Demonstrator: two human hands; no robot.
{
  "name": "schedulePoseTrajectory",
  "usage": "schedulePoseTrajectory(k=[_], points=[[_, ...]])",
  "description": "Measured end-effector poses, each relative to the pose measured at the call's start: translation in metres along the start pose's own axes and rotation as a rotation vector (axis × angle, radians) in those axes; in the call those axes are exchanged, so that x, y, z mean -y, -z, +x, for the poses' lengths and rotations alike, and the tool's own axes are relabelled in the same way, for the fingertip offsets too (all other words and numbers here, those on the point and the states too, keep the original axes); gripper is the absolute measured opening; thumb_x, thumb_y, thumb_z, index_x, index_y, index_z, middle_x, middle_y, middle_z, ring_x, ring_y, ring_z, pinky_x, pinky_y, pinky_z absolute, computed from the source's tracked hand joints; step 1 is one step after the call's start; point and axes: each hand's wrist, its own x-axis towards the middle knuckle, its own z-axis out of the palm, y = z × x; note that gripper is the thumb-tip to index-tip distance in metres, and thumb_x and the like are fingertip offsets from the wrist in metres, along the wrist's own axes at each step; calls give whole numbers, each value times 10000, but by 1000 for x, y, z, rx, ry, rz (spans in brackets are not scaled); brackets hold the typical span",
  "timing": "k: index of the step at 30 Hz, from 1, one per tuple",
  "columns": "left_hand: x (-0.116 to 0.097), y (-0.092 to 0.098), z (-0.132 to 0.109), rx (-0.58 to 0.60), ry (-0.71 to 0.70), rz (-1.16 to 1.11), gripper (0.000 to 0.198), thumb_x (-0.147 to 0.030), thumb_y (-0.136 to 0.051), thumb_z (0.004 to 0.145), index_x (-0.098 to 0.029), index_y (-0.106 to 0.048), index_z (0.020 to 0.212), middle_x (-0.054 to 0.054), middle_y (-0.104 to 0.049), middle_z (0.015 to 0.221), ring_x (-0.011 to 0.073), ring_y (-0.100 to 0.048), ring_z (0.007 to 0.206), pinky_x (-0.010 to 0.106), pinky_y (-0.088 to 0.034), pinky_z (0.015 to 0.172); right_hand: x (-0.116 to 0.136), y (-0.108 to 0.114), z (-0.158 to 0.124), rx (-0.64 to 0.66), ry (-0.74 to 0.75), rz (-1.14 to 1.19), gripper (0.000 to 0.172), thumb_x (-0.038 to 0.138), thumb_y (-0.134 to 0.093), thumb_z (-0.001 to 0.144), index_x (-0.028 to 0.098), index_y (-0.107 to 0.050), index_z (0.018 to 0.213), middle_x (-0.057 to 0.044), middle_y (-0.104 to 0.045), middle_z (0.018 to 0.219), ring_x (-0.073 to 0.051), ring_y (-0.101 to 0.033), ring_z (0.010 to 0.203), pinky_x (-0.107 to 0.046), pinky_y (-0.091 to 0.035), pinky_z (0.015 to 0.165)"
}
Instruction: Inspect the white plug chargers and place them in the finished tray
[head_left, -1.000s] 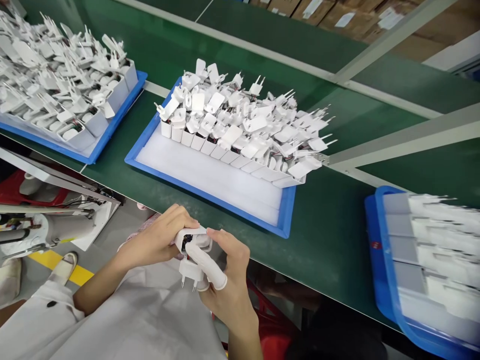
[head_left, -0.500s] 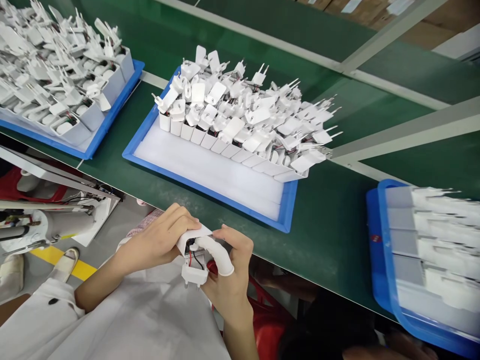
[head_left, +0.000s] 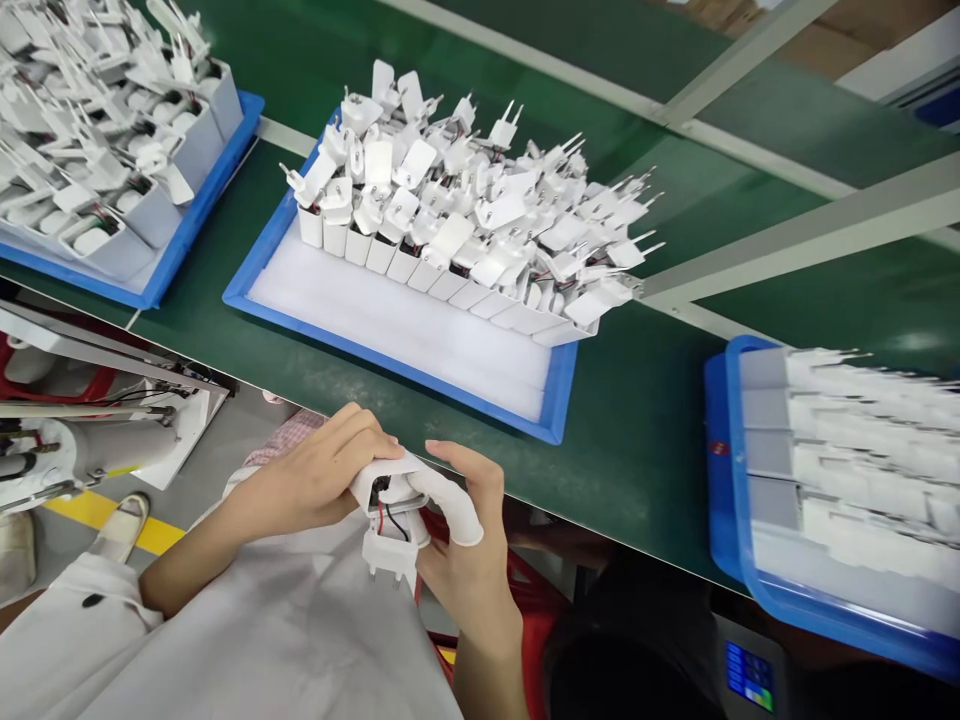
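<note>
My left hand [head_left: 319,470] grips a white plug-in charger housing [head_left: 367,485] from the left, fingers curled over its top. The housing's open end faces me. Its two-pin plug cap [head_left: 390,553] hangs below on a red and a black wire. My right hand [head_left: 480,575] is at the housing's right side, with a white finger cot [head_left: 456,505] on a finger bent against the opening. Another right fingertip stands slightly off the housing. What the covered fingertip presses is hidden.
Beyond my hands, a blue tray [head_left: 390,362] holds rows of white housings with plug caps sticking up. A fuller blue tray [head_left: 161,285] stands at the left. At the right is a blue bin [head_left: 724,470] of white parts. A lit display [head_left: 750,675] shows at lower right.
The bare right finger has lifted off the housing's edge. The covered finger has shifted slightly right. The trays appear slightly further left and up as the view turned.
</note>
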Motion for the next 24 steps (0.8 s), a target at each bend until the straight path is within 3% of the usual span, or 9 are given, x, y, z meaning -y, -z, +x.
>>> schedulePoseTrajectory(k=[4,9,12,16,24], points=[[0,-4,-2,33,6,195,326,25,-494,886,-112,-507,1181,113,-620,1011,220,-512,906,338,-519,781,-6,-8,3,-40,-29,-28,429,81,-599,884,267,-492,1255,-76,-547,1094,-244,-546,1015,-412,-544,810],[6,-7,-7,97,18,218,336,27,-480,888,-117,-499,1192,112,-626,1032,228,-515,914,350,-524,771,-16,-12,7,-13,152,-99,331,15,-539,883,208,-527,1151,-74,-583,990,-241,-547,986,-425,-548,840],[8,-7,-8,70,-1,177,336,12,-494,898,-123,-487,1205,108,-626,1043,221,-520,926,340,-525,777,-20,-10,5,-28,155,-84,282,87,-560,909,224,-526,1153,-86,-584,1061,-252,-564,1027,-466,-550,888],[6,-5,-6,32,-40,177,331,-4,-527,895,-121,-484,1203,101,-619,1033,212,-527,916,335,-521,776,-20,-4,2,-42,54,-56,332,178,-572,937,271,-489,1244,-94,-574,1158,-265,-578,1059,-443,-563,814],[8,-14,-6,81,-4,362,304,0,-451,902,-123,-505,1175,105,-638,990,237,-559,880,376,-534,771,-24,-6,9,108,120,-148,351,-34,-467,835,187,-518,1102,-75,-582,925,-221,-521,818,-350,-495,677]])
